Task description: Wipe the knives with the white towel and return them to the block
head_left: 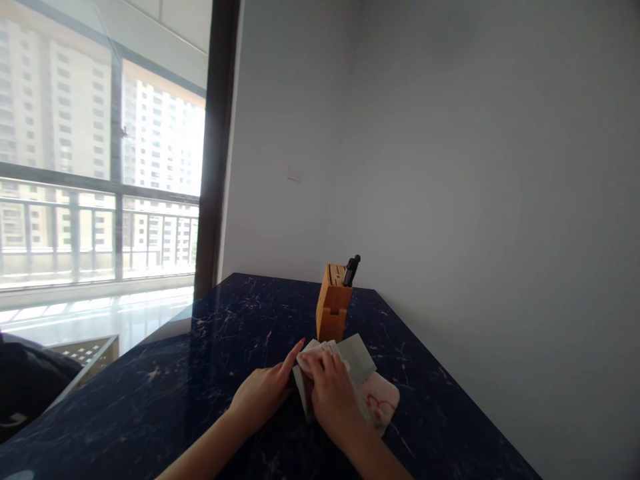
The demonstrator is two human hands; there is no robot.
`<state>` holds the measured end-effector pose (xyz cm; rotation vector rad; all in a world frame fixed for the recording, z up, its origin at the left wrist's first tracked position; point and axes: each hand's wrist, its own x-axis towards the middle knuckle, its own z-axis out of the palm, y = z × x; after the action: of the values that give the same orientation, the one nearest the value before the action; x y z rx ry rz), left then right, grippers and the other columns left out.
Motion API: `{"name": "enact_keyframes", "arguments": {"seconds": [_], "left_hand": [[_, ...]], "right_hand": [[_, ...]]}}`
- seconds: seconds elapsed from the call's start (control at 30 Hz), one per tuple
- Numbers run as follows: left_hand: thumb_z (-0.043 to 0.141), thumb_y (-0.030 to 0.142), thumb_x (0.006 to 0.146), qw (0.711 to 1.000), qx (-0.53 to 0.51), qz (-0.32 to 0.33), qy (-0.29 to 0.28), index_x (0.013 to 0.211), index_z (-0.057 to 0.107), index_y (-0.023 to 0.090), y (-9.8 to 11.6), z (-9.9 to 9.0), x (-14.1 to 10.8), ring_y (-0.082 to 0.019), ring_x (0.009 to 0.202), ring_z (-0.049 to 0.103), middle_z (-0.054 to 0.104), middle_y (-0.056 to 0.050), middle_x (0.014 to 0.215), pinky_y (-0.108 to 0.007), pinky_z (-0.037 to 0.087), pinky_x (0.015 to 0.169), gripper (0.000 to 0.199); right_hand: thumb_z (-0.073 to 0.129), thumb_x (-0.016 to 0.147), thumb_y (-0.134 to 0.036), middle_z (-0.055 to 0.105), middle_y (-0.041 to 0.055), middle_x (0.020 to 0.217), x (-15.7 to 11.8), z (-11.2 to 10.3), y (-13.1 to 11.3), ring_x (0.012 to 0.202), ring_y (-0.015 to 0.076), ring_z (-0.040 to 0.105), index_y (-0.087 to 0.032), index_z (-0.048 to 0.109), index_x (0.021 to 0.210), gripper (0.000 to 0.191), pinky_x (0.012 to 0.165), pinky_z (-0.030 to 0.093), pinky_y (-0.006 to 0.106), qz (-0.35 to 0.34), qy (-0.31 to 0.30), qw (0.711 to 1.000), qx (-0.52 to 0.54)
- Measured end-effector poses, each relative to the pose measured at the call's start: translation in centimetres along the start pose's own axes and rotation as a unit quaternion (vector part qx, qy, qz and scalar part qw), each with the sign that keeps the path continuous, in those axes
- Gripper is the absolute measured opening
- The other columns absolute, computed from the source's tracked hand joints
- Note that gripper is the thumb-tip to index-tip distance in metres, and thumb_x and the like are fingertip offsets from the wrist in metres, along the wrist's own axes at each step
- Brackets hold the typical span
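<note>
My right hand (330, 387) has its fingers curled round a light pinkish cloth (320, 348), which is bunched under them. Just left of it, my left hand (265, 393) reaches in with its index finger extended, near the edge of a grey-white flat thing (303, 390); its other fingers are partly hidden. Behind my right hand lies a pale grey-green flat piece (358, 358). To the right rests a pink piece with a red drawing (381, 400), partly covered by my right hand and wrist. What lies beneath my right palm is hidden.
Beyond my hands a wooden knife block (332, 313) stands upright on the dark blue marbled table (250, 320), with black-handled tools (351, 270) in it. A grey wall runs along the right side. At the left are a window, a metal-framed piece and a black object.
</note>
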<state>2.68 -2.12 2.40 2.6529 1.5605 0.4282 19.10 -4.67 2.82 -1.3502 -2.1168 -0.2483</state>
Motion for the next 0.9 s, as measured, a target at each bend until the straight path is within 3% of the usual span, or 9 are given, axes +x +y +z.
{"name": "enact_keyframes", "arguments": {"seconds": [0.2,0.37,0.53,0.77,0.9], "left_hand": [[0.048,0.019,0.077,1.000,0.008,-0.006,0.002,0.134,-0.014,0.031,0.1,0.0,0.1,-0.023,0.086,0.063,0.063,-0.003,0.107,-0.028,0.044,0.069,0.085],[0.047,0.017,0.077,1.000,0.001,-0.002,-0.004,0.134,-0.013,0.031,-0.1,0.1,0.0,-0.022,0.091,0.061,0.060,-0.004,0.112,-0.027,0.044,0.071,0.085],[0.044,0.014,0.076,1.000,0.007,0.002,-0.003,0.134,-0.014,0.029,-0.2,0.1,0.0,-0.022,0.088,0.062,0.061,-0.004,0.110,-0.027,0.044,0.069,0.084],[0.044,0.017,0.078,1.000,0.000,0.010,0.007,0.134,-0.016,0.030,-0.3,0.1,0.0,-0.021,0.088,0.062,0.060,-0.004,0.113,-0.027,0.044,0.070,0.082],[0.047,0.018,0.078,1.000,0.009,-0.002,0.005,0.133,-0.017,0.031,-0.1,-0.1,0.1,-0.022,0.089,0.062,0.061,-0.003,0.111,-0.028,0.044,0.070,0.086]], "right_hand": [[0.042,0.077,-0.009,0.050,0.0059,0.106,0.4,-0.4,1.5,0.097,0.0235,0.042,-0.028,0.046,0.118,0.045,0.083,0.035,0.040,0.054,0.019,0.997,-0.049],[0.036,0.079,-0.007,0.050,0.0079,0.108,-0.2,0.9,0.4,0.101,0.0218,0.042,-0.021,0.042,0.123,0.046,0.092,0.033,0.040,-0.021,-0.011,1.000,-0.016],[0.035,0.076,-0.003,0.043,0.0104,0.123,-0.7,1.5,-0.8,0.113,0.0215,0.036,-0.012,0.032,0.130,0.055,0.099,0.028,0.039,-0.078,-0.026,0.996,0.024],[0.034,0.082,-0.009,0.052,0.0071,0.104,0.0,1.1,-0.1,0.097,0.0195,0.046,-0.023,0.042,0.125,0.045,0.088,0.038,0.036,-0.031,-0.023,0.999,0.000],[0.035,0.082,-0.008,0.052,0.0068,0.104,0.6,0.3,1.4,0.096,0.0202,0.046,-0.027,0.042,0.125,0.048,0.088,0.036,0.036,0.016,0.003,0.998,-0.059]]}}
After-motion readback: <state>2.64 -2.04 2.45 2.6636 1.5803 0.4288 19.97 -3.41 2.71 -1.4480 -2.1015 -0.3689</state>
